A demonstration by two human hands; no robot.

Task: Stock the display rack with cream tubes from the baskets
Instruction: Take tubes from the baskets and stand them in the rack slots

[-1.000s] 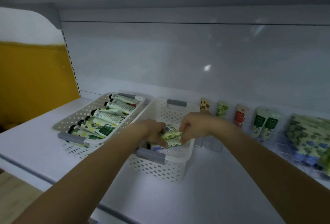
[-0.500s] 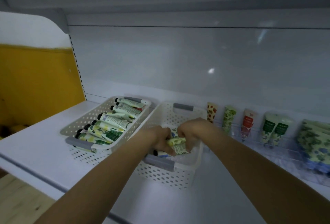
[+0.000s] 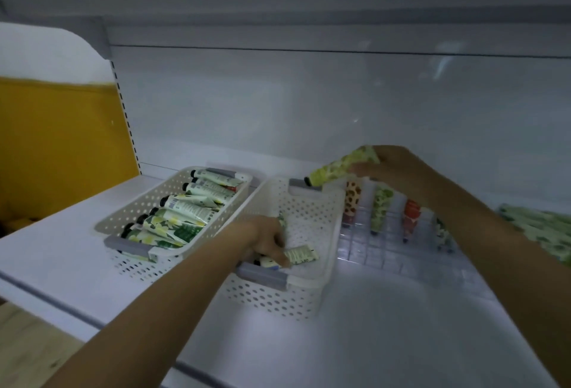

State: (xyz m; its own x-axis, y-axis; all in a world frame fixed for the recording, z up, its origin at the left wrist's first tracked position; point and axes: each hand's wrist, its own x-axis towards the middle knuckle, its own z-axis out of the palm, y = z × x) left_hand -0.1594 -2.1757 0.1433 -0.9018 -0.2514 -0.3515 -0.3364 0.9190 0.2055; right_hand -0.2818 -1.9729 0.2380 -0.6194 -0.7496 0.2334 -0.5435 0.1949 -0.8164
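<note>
Green-patterned tube (image 3: 343, 166) pinched by its flat end in the raised right hand (image 3: 395, 168), slanting above the clear rack (image 3: 386, 251); the left hand (image 3: 264, 239) reaches into the white basket (image 3: 309, 211), fingers curled on a pale tube (image 3: 301, 254).

Observed change: the two hands, previously together over a bundle of tubes at the near end of the right basket (image 3: 309, 295), have separated. The right hand (image 3: 398, 168) has risen out of the basket and moved far and right. It now grips a green-patterned tube (image 3: 343, 166) by its crimped end, with the tube tilted and its dark cap pointing left over the basket's far handle, above the left end of the clear display rack (image 3: 386, 251). The left hand (image 3: 265, 241) now works alone, fingers curled onto a pale tube (image 3: 301, 254).
</note>
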